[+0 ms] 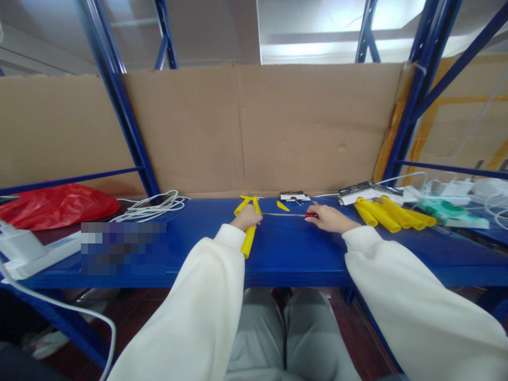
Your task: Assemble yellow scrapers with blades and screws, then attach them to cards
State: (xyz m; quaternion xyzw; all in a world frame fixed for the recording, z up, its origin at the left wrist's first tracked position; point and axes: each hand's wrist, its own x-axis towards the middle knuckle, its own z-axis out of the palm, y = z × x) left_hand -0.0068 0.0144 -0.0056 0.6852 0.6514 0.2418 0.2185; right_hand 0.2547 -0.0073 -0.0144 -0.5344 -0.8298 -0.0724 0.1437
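My left hand (248, 217) is closed around a yellow plastic tube-like piece (248, 243), whose branched top shows above the fingers and whose rounded end sticks out below. In my right hand (327, 218) is a screwdriver (283, 214) with a red handle. Its thin metal shaft points left, with the tip close to the left hand and the yellow piece; whether it touches the piece I cannot tell. A small yellow piece (282, 206) lies just behind the shaft. Several more yellow pieces (384, 214) lie in a group to the right of my right hand.
Cardboard (254, 127) stands along the back of the blue table (293, 254). A small black-and-white pack (293, 196) lies at the back. White cables (159, 205), a red plastic bag (75, 203) and a power strip (51, 254) are left; a green-and-white packet (450, 210) is right.
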